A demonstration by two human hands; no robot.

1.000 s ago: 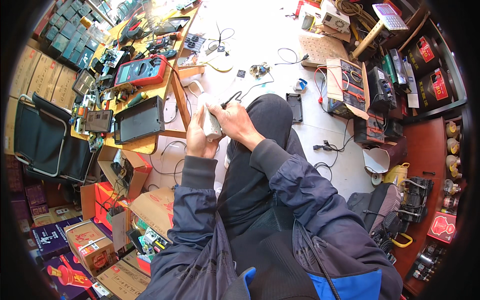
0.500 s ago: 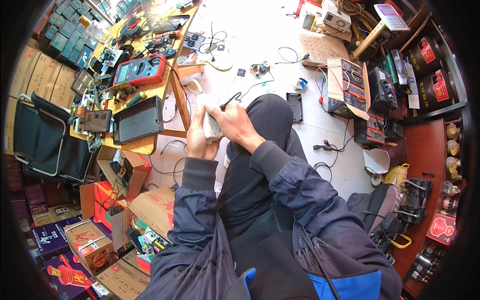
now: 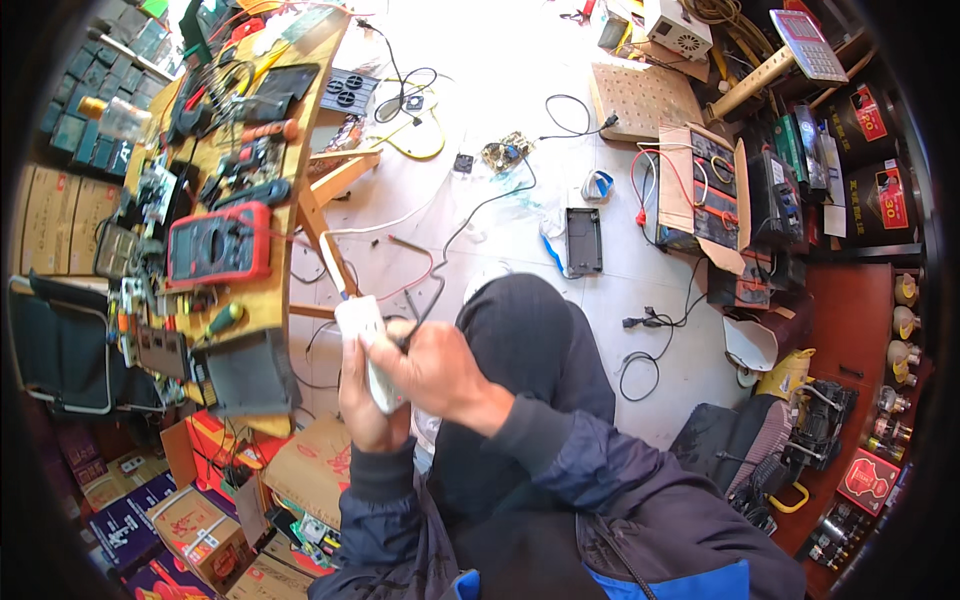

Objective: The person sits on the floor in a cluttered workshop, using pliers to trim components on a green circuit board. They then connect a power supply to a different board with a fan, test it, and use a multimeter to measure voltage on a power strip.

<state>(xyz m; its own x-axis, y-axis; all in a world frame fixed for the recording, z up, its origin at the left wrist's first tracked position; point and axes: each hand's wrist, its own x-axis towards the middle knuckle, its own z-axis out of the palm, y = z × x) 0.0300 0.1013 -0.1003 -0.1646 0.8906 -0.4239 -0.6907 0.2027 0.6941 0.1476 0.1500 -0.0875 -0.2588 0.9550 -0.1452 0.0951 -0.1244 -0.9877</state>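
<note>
A white power strip (image 3: 357, 318) is held in front of my knees. My left hand (image 3: 364, 412) is closed round it from below and the left side. Across its upper face lies my right hand (image 3: 442, 368), fingers curled tightly with the thumb side against the strip. A black power cord (image 3: 437, 284) runs from the floor into my right fist; the end inside is covered by the fingers. From the strip's far end a white cord (image 3: 328, 255) leads away over the floor.
To the left, a cluttered wooden workbench (image 3: 300, 215) carries a red multimeter (image 3: 218, 246). Open cardboard boxes (image 3: 318, 465) stand below it. On the floor ahead lie a black plastic case (image 3: 584, 240) and loose cords. Batteries (image 3: 705, 180) and a red-brown cabinet (image 3: 845, 330) are at right.
Both hands and the power strip have come nearer and a little left, and the strip's far end now shows. The view has shifted, bringing the bench lower and farther left.
</note>
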